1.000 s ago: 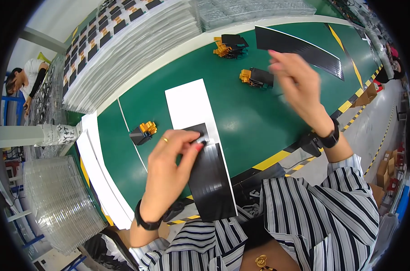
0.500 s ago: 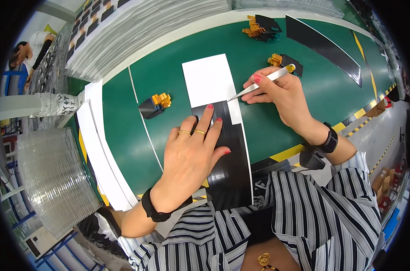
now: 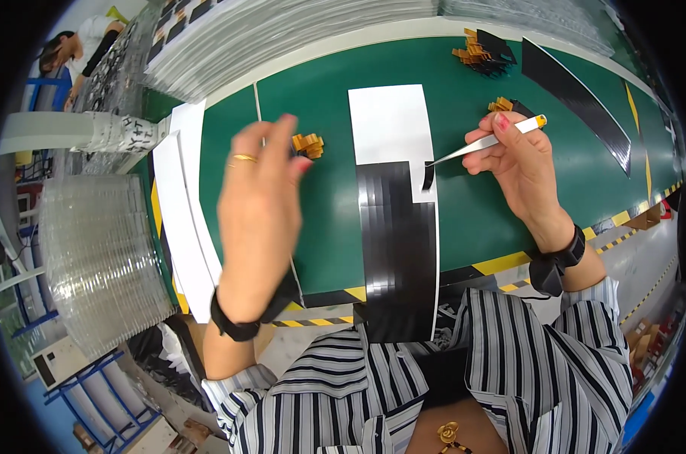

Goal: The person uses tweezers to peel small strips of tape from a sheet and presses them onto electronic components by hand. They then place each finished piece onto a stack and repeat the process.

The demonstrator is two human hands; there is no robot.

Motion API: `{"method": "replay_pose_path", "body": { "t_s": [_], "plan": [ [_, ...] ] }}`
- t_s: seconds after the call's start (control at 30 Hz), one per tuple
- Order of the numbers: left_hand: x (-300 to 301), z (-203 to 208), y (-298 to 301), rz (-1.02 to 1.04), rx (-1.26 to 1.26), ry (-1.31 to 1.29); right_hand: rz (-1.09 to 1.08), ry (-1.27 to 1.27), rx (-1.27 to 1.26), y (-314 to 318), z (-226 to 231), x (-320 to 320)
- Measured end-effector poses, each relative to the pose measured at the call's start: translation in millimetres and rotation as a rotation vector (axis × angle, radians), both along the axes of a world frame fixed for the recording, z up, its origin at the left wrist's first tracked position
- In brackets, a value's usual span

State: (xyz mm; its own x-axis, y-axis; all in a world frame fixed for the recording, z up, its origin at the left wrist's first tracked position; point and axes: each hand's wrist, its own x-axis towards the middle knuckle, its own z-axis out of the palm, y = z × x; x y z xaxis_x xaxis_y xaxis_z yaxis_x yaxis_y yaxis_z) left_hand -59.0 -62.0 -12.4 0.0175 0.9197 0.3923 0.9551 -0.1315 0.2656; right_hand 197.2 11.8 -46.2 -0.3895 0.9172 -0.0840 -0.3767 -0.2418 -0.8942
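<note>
My right hand (image 3: 521, 163) pinches a pair of white tweezers (image 3: 494, 140) with a yellow end. Their tip meets the upper end of a small black strip (image 3: 428, 178), which hangs or lies over the white backing sheet (image 3: 392, 121). Rows of black strips (image 3: 397, 250) cover the sheet's lower part. My left hand (image 3: 260, 200), blurred, is off the sheet, thumb and fingers apart. Beyond its fingers shows a small pile of orange and black parts (image 3: 310, 145), partly hidden; whether the hand touches them I cannot tell.
More orange-and-black parts (image 3: 485, 54) lie at the far right, with a smaller group (image 3: 502, 104) behind my right hand. Another black strip sheet (image 3: 577, 94) rests beyond. White sheets (image 3: 184, 219) line the left edge, near stacked clear trays (image 3: 101, 257). A person (image 3: 82, 53) works far left.
My left hand has lifted off the black strips and moved left towards the small pile. The tweezers now have a black strip at their tip. The whole view has shifted slightly.
</note>
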Motion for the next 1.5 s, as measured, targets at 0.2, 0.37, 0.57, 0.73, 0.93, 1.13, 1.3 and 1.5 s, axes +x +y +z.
{"method": "replay_pose_path", "body": {
  "t_s": [0.2,0.37,0.57,0.73,0.93,1.13,1.3,1.5],
  "plan": [
    [-25,-11,-1,0.001,-0.164,0.023,0.011,-0.013,-0.019,-1,4,-1],
    [-24,-8,-8,-0.081,-0.241,-0.149,0.011,-0.022,-0.026,-1,7,-5],
    [-12,5,-19,-0.062,-0.191,-0.175,0.03,-0.053,-0.003,1,7,-3],
    [4,21,-20,0.032,-0.426,-0.804,0.071,-0.035,0.131,-10,19,-5],
    [26,19,13,-0.099,-0.748,-1.598,0.141,0.226,0.443,3,58,-6],
    [36,12,36,-0.112,-0.585,-1.739,-0.001,0.151,0.381,13,56,-4],
    [43,17,35,0.016,-0.482,-1.733,0.1,0.223,0.29,8,57,-2],
    [39,-4,33,-0.019,-0.366,-1.727,-0.017,0.06,0.271,12,37,-19]
  ]
}}
